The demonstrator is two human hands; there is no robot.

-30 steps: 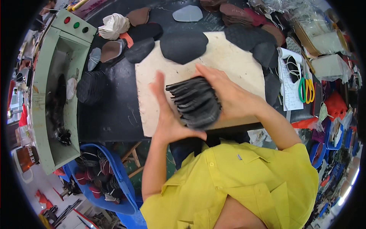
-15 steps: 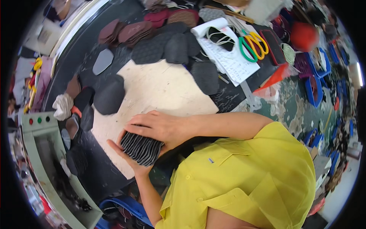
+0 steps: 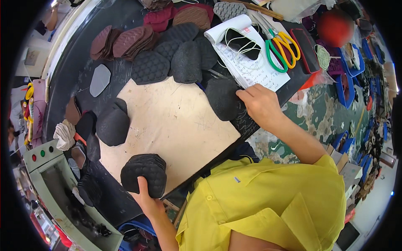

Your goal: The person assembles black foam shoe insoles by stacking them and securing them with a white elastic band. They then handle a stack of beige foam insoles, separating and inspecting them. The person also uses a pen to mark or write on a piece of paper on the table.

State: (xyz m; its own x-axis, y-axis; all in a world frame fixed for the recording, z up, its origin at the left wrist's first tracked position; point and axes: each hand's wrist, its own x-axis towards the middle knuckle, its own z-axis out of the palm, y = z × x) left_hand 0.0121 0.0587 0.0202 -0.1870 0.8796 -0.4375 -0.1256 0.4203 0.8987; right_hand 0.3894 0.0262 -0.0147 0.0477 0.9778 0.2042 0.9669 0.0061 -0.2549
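Note:
My left hand [image 3: 147, 201] grips a stack of black quilted pieces [image 3: 144, 172] at the near edge of the pale board [image 3: 180, 121], thumb on top and the other fingers hidden underneath. To the right, my right hand [image 3: 263, 105] is closed, its fingertips pinched together beside a dark textured pad [image 3: 222, 100] and just below the notepad [image 3: 255, 62]. What those fingertips hold, if anything, is too small to make out. More black quilted pieces [image 3: 151, 67] lie along the board's far edge, and smooth black pieces [image 3: 113, 125] at its left.
Green- and yellow-handled scissors [image 3: 281, 52] and a red-edged phone [image 3: 304, 50] lie at the far right. Maroon stacks [image 3: 133, 41] are at the back. A grey-green machine housing with buttons [image 3: 44, 154] stands at the left. Blue bins [image 3: 346, 90] sit beyond the table's right side.
My right hand has left the black stack and moved right to beside the notepad. My left hand keeps the stack, now tipped so its quilted top face shows.

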